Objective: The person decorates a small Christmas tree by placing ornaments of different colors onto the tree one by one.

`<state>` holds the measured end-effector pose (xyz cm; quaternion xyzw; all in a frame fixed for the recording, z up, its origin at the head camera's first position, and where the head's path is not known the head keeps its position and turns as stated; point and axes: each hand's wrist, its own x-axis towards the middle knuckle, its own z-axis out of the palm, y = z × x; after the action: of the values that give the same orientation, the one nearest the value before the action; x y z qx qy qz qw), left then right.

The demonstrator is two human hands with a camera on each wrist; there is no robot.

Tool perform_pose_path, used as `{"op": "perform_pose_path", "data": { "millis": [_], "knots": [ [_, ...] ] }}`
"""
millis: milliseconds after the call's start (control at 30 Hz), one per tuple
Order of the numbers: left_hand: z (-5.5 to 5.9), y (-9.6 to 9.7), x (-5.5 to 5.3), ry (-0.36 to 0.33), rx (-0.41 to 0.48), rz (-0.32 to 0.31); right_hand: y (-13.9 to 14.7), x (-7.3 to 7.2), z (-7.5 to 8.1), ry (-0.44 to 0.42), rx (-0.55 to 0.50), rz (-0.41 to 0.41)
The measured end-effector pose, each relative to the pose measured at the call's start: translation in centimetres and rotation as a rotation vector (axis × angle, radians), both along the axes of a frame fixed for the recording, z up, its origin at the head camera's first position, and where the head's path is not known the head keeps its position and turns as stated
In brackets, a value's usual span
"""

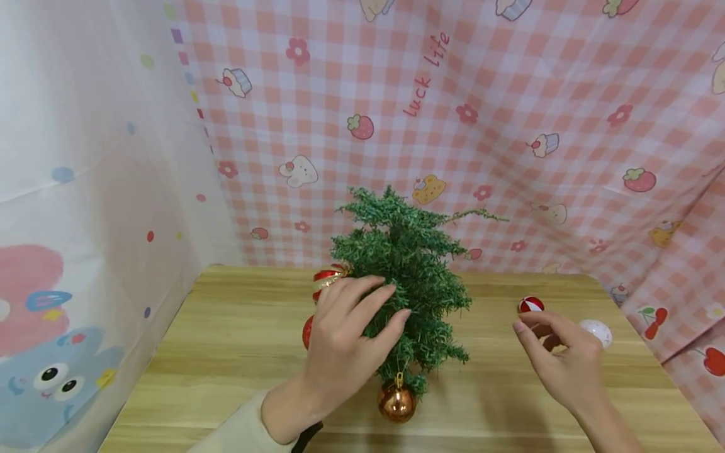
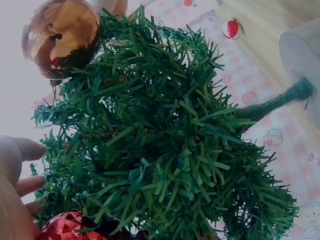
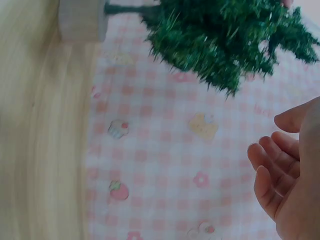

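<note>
A small green artificial Christmas tree [image 1: 416, 270] stands mid-table, one thin twig sticking out at its upper right. My left hand [image 1: 351, 340] is at the tree's left front, fingers loosely spread and nothing gripped; whether the fingertips touch the branches is unclear. A copper-coloured bauble [image 1: 396, 402] hangs from a low front branch. Red baubles on the left side, one with gold trim [image 1: 325, 277] and a textured one [image 2: 70, 227], are partly hidden. My right hand [image 1: 569, 358], fingers loosely curled around nothing, hovers right of the tree, just in front of a red-and-white ball [image 1: 531, 304].
Behind my right hand, a white round object [image 1: 597, 332] lies partly covered on the wooden table [image 1: 238, 352]. The tree's pale round base [image 3: 82, 20] shows in the right wrist view. A pink checked cloth [image 1: 317, 113] hangs behind, a white patterned one [image 1: 102, 189] at left.
</note>
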<state>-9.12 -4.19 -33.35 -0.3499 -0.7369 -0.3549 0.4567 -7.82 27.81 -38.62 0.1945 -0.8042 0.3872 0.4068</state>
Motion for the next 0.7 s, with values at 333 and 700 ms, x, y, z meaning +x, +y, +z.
{"op": "perform_pose_path", "data": {
  "millis": [333,700],
  "knots": [
    [0.3,0.2,-0.3,-0.042,0.019,-0.003,3.2,-1.2,-1.7,-0.032,0.045,-0.076],
    [0.4,-0.4,-1.0,-0.041,0.048,-0.069,6.4,-1.7,-2.0,-0.227,0.056,-0.265]
  ]
}}
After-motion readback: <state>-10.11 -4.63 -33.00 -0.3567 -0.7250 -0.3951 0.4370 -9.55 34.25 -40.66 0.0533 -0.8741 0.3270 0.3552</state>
